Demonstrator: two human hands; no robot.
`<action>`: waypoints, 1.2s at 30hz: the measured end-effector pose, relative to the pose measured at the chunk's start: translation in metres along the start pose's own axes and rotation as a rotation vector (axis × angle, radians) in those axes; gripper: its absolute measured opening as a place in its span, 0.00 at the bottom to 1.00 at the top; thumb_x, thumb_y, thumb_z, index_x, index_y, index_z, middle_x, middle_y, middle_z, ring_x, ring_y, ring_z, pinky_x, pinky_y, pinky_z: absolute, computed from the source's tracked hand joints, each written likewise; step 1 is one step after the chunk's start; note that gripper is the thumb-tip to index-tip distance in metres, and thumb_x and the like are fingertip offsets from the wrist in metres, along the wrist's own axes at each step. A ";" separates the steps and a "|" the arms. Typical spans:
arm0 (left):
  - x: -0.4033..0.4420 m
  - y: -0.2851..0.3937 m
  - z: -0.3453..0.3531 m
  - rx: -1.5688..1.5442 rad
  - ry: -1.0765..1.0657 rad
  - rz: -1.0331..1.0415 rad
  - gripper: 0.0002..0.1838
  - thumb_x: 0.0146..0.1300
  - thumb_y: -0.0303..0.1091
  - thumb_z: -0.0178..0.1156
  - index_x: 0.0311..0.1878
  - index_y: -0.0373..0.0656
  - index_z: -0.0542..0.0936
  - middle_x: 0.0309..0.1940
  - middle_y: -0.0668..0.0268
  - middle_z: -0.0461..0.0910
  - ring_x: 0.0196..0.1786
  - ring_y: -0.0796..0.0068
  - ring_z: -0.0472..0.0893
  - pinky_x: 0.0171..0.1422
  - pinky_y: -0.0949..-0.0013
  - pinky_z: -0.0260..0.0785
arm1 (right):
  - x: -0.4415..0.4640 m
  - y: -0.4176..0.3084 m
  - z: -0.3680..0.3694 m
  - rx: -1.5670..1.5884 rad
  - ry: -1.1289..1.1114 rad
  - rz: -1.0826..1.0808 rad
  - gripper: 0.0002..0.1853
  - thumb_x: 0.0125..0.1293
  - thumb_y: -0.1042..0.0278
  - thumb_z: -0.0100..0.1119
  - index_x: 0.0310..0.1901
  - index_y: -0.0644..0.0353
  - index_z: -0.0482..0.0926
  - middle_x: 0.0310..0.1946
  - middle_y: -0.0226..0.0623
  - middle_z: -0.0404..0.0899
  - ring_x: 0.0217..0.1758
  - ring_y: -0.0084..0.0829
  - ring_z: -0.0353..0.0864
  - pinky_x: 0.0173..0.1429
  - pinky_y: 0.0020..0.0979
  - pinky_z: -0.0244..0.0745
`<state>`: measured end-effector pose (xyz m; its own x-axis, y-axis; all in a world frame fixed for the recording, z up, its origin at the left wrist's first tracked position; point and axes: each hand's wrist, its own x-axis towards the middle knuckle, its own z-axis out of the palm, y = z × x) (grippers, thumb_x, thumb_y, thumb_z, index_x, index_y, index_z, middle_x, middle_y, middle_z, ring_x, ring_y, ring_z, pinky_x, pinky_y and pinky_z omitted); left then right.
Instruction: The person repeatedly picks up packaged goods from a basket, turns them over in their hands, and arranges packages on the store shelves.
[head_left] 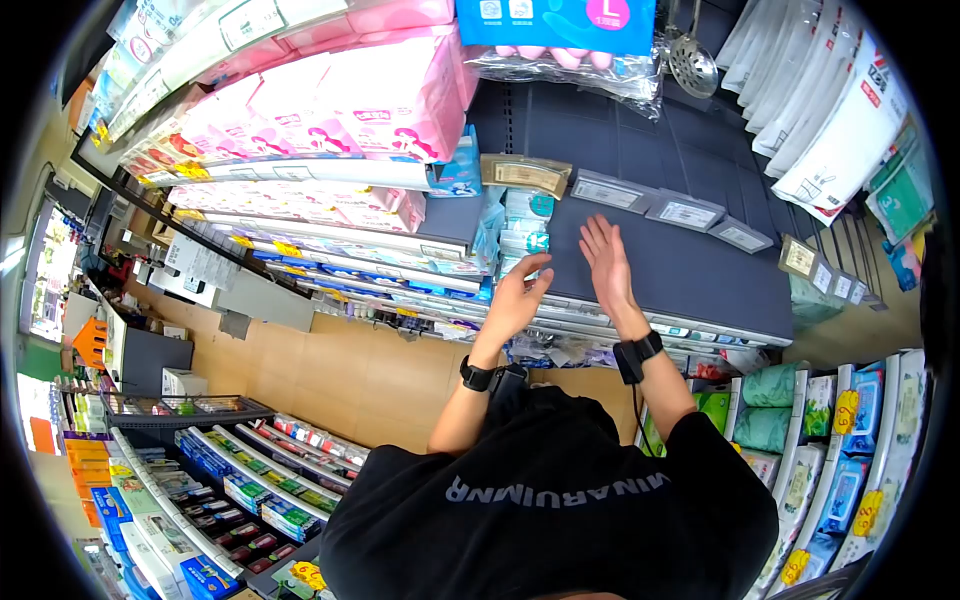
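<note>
My left hand [518, 298] is raised at the shelf front, its fingers loosely bent and the thumb apart, with nothing in it. Just beyond it stands a column of small teal-and-white packs [527, 218]; I cannot tell whether the fingertips touch them. My right hand [608, 265] is held over the dark grey shelf [695, 285] with its fingers stretched out, holding nothing. Price labels [684, 212] run along the shelf edge past its fingertips. A black band with a small device [637, 357] sits on the right wrist, and another band [477, 374] on the left.
Pink packs [335, 105] fill the shelf at upper left. Above hang a blue pack [560, 25] and a metal slotted ladle [692, 66]. White bags [835, 140] hang at upper right. Stocked shelves [840, 450] stand behind me, with wooden floor [350, 372] between.
</note>
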<state>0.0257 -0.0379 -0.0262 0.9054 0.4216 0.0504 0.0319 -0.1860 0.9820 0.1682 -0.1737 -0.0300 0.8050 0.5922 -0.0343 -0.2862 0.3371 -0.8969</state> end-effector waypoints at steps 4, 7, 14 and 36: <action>-0.015 0.033 0.013 -0.161 -0.005 0.036 0.18 0.74 0.34 0.58 0.63 0.38 0.77 0.60 0.53 0.81 0.65 0.61 0.80 0.66 0.64 0.72 | -0.055 -0.040 -0.005 -0.063 -0.033 -0.075 0.38 0.81 0.40 0.30 0.79 0.64 0.47 0.80 0.50 0.51 0.81 0.44 0.54 0.81 0.43 0.52; -0.022 0.041 0.034 -0.220 -0.024 0.081 0.18 0.75 0.31 0.56 0.64 0.36 0.76 0.59 0.55 0.81 0.65 0.64 0.80 0.67 0.66 0.71 | -0.092 -0.058 -0.015 -0.152 0.009 -0.185 0.33 0.83 0.46 0.31 0.78 0.61 0.52 0.76 0.49 0.60 0.74 0.43 0.68 0.73 0.42 0.66; -0.058 0.074 0.087 -0.278 -0.223 0.065 0.18 0.76 0.33 0.56 0.65 0.37 0.75 0.62 0.57 0.79 0.67 0.64 0.78 0.69 0.65 0.69 | -0.191 -0.099 -0.045 -0.306 0.221 -0.276 0.17 0.77 0.71 0.48 0.63 0.65 0.73 0.61 0.43 0.78 0.59 0.31 0.80 0.57 0.30 0.74; -0.247 0.118 0.284 -0.441 -1.119 -0.033 0.16 0.75 0.30 0.56 0.61 0.37 0.77 0.61 0.61 0.79 0.63 0.68 0.80 0.68 0.67 0.68 | -0.551 -0.108 -0.074 -0.314 1.125 -0.549 0.17 0.74 0.72 0.52 0.62 0.65 0.73 0.56 0.40 0.80 0.51 0.27 0.80 0.49 0.28 0.75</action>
<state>-0.0739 -0.4155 0.0255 0.7799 -0.6237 0.0527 0.1121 0.2219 0.9686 -0.2059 -0.5905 0.0537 0.8145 -0.5586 0.1567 0.2299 0.0627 -0.9712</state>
